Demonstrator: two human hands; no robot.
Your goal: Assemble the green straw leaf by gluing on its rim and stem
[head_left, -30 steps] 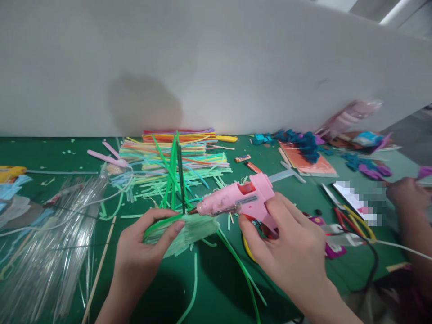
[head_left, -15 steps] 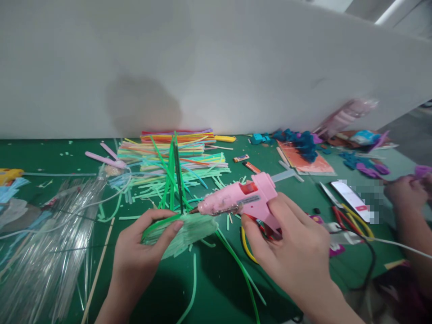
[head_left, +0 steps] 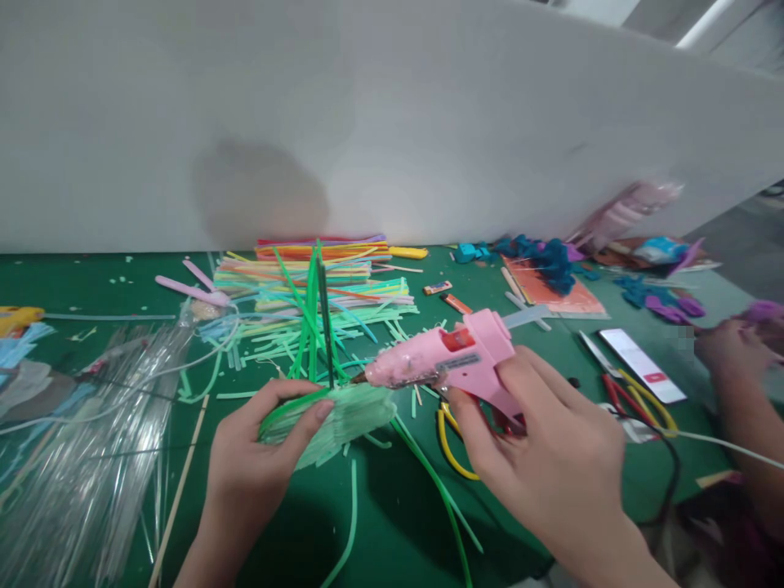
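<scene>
The left hand pinches a flat bundle of pale green strips just above the green surface, thumb on top and fingers curled beneath; thin green stems rise upright from its far edge. The right hand is wrapped around the grip of a pink glue gun, whose long axis runs right to left, its nozzle meeting the bundle's top right edge. The bundle lies left of the gun, the left hand nearer. A heap of coloured strips lies farther back; another person's hand works at far right.
</scene>
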